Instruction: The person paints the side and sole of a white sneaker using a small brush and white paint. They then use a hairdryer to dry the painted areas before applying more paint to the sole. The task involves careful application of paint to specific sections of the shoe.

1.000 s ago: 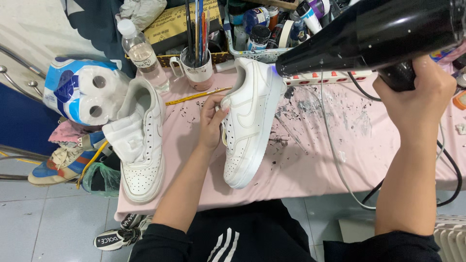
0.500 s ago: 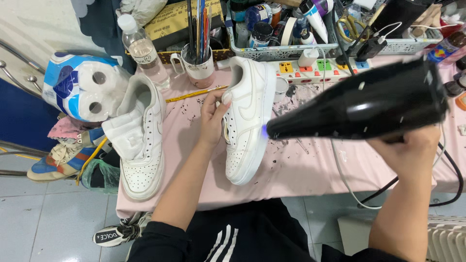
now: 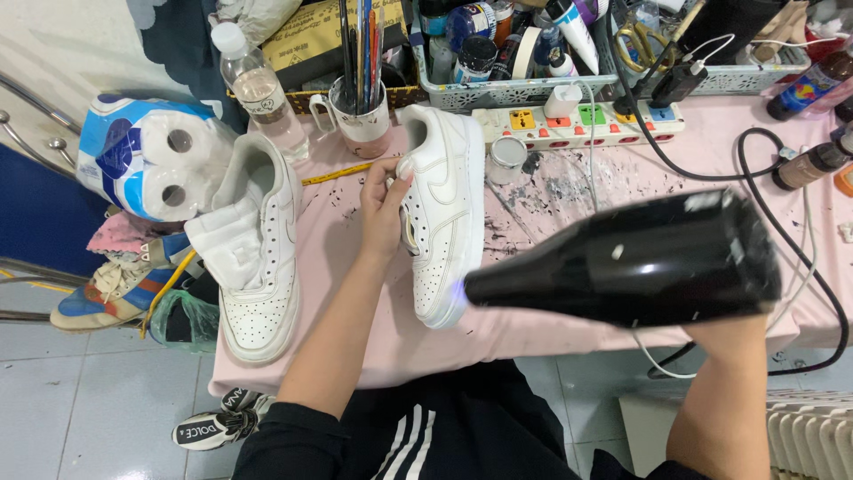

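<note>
My left hand (image 3: 384, 206) grips the side of a white sneaker (image 3: 446, 206) that lies on its side on the pink, paint-stained table cover (image 3: 551, 329). My right hand (image 3: 729, 333) holds a black hair dryer (image 3: 631, 262) low over the table, its nozzle aimed at the toe of that sneaker. Most of the right hand is hidden behind the dryer body. A second white sneaker (image 3: 258, 244) rests at the table's left end, apart from both hands.
A power strip (image 3: 577, 124) with plugs and black cables, a small tin (image 3: 508, 153), a mug of brushes (image 3: 360, 111), a water bottle (image 3: 258, 89), a yellow pencil (image 3: 336, 173) and baskets of paint bottles (image 3: 498, 44) line the back. Wrapped toilet rolls (image 3: 151, 156) and other shoes sit at left.
The hair dryer has come down from the upper right and now points at the sneaker's toe. My left hand has tipped the sneaker further onto its side.
</note>
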